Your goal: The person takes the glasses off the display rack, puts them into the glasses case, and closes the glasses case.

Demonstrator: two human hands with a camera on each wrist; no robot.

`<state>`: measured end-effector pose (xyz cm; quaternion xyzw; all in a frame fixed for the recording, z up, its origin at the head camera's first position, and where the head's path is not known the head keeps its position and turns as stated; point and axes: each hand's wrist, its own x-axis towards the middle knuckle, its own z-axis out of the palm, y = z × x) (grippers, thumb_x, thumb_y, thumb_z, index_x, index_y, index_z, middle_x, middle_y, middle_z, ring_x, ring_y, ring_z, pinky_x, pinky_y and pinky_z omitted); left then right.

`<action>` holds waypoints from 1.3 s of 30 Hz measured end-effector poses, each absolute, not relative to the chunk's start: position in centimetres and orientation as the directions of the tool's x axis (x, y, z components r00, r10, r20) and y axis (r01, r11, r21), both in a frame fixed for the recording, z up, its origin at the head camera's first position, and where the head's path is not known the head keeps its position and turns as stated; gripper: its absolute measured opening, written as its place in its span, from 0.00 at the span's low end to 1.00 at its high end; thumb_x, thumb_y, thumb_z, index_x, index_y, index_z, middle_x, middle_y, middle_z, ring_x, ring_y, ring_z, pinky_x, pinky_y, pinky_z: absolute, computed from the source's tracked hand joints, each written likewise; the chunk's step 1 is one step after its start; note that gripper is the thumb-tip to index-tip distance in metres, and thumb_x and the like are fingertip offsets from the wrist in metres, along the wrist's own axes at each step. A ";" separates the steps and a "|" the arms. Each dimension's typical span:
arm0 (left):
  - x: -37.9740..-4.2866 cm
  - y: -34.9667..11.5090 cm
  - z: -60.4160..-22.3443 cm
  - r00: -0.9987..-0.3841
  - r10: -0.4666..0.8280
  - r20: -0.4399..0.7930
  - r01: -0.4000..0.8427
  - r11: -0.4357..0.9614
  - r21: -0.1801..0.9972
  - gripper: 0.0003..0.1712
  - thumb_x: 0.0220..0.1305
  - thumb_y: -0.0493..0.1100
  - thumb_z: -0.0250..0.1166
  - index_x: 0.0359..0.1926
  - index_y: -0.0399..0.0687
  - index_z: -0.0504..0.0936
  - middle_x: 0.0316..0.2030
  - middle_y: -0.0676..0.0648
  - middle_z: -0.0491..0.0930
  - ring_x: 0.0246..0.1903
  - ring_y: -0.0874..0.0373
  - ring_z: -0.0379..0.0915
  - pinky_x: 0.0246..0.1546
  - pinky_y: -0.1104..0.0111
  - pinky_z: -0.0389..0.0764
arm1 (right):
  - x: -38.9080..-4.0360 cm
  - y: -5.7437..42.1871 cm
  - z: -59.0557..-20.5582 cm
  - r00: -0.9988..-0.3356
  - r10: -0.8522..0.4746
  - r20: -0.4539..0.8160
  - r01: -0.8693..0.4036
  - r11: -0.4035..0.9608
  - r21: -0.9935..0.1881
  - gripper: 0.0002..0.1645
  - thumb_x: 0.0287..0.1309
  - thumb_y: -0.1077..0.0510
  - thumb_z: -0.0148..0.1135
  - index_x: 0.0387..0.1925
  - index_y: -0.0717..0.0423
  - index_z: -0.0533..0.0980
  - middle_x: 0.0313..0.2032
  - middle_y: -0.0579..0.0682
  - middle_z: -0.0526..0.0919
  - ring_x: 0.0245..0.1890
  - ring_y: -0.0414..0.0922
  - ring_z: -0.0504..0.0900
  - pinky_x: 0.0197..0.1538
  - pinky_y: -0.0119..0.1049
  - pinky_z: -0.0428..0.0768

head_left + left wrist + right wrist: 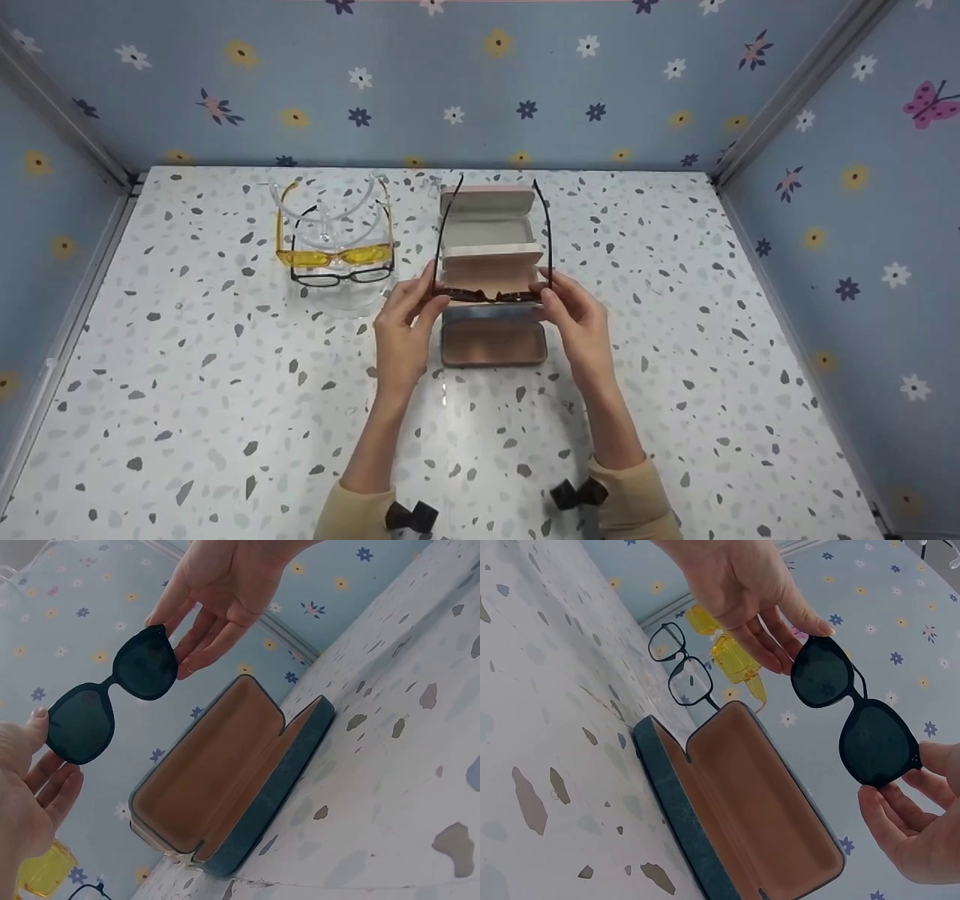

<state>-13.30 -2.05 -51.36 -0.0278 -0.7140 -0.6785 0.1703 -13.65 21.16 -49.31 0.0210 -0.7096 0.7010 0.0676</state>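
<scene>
A pair of dark sunglasses (480,295) is held up between both hands, lenses toward the person, its temples unfolded and pointing away. My left hand (405,330) pinches one end of the frame between thumb and fingers. At the other end my right hand (583,324) pinches it the same way. In the left wrist view both dark lenses (146,665) show whole. Below the sunglasses lies an open teal glasses case (495,345) with brown lining, its lid (772,802) raised in the right wrist view.
Behind the teal case, pale open cases (487,232) stand in line, partly overlapped by the sunglasses. To the left, yellow-tinted glasses (334,256) and black-framed glasses (341,279) sit on a clear stand (352,304). Patterned blue walls (480,82) border the speckled table (225,420).
</scene>
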 end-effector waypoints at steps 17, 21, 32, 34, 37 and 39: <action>-13.4 -2.2 -51.5 -0.945 -0.180 0.275 0.264 0.082 0.961 0.25 0.66 0.42 0.69 0.63 0.56 0.83 0.45 0.44 0.83 0.47 0.64 0.80 0.52 0.76 0.81 | -13.7 21.3 -49.4 -0.990 0.060 0.127 -0.126 0.021 -0.992 0.22 0.73 0.60 0.61 0.64 0.64 0.76 0.51 0.62 0.87 0.51 0.49 0.88 0.56 0.57 0.84; -13.4 -2.2 -51.4 -0.945 -0.172 0.278 0.265 0.095 0.960 0.24 0.66 0.43 0.69 0.64 0.57 0.83 0.46 0.44 0.83 0.47 0.63 0.79 0.51 0.75 0.80 | -13.7 21.3 -49.5 -0.990 0.062 0.126 -0.124 0.027 -0.992 0.22 0.73 0.60 0.61 0.64 0.63 0.77 0.51 0.61 0.87 0.52 0.53 0.88 0.56 0.57 0.84; -13.4 -2.2 -51.3 -0.947 -0.168 0.274 0.262 0.092 0.961 0.25 0.66 0.43 0.69 0.64 0.56 0.83 0.46 0.42 0.82 0.47 0.63 0.79 0.52 0.75 0.80 | -13.7 21.4 -49.5 -0.989 0.056 0.140 -0.138 0.037 -0.990 0.20 0.73 0.59 0.61 0.63 0.57 0.79 0.51 0.61 0.87 0.51 0.49 0.88 0.55 0.54 0.85; -13.3 -2.3 -51.3 -0.947 -0.165 0.277 0.263 0.100 0.960 0.25 0.66 0.43 0.69 0.64 0.56 0.83 0.47 0.41 0.83 0.48 0.63 0.79 0.52 0.75 0.80 | -13.7 21.4 -49.5 -0.988 0.053 0.146 -0.144 0.029 -0.989 0.21 0.73 0.60 0.61 0.63 0.59 0.79 0.51 0.62 0.87 0.50 0.49 0.88 0.55 0.54 0.85; -13.3 -2.3 -51.3 -0.946 -0.162 0.281 0.264 0.115 0.958 0.25 0.66 0.44 0.69 0.64 0.56 0.83 0.47 0.41 0.83 0.47 0.64 0.78 0.50 0.76 0.78 | -13.7 21.4 -49.4 -0.987 0.047 0.153 -0.153 0.017 -0.988 0.21 0.73 0.61 0.60 0.64 0.61 0.78 0.50 0.63 0.87 0.50 0.48 0.88 0.54 0.53 0.86; -13.3 -2.3 -51.3 -0.945 -0.160 0.284 0.267 0.122 0.956 0.25 0.65 0.44 0.69 0.64 0.56 0.83 0.47 0.40 0.83 0.46 0.64 0.77 0.48 0.76 0.76 | -13.7 21.4 -49.3 -0.987 0.045 0.156 -0.156 0.012 -0.988 0.22 0.73 0.61 0.60 0.64 0.61 0.77 0.50 0.63 0.86 0.50 0.48 0.88 0.54 0.53 0.86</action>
